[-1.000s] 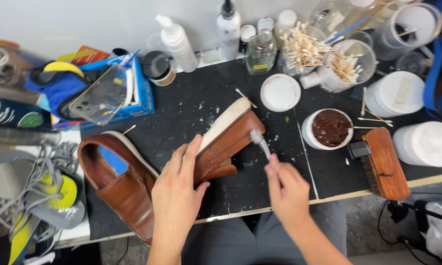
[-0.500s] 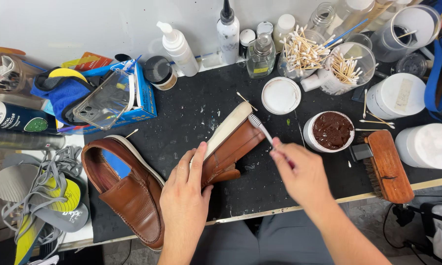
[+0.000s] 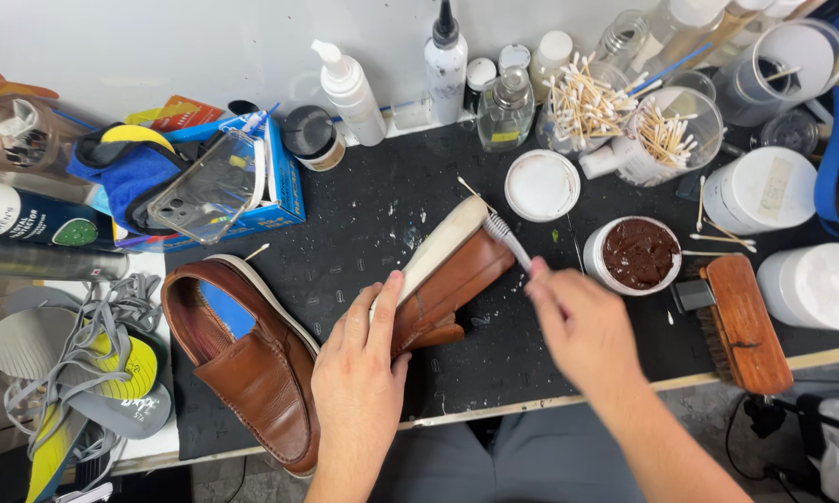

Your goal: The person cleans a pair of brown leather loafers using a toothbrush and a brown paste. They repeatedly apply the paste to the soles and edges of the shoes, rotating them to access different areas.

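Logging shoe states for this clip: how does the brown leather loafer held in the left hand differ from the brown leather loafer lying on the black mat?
The held loafer is tipped on its side, pale sole facing out, gripped by the left hand; the loafer on the mat rests upright, opening showing a blue insole, untouched. The right hand puts a toothbrush to the held one only. Both are brown with pale soles.

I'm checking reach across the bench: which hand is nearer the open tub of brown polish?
Right. The right hand, holding a toothbrush, sits just left of the tub of brown polish; the left hand holds the shoe farther left.
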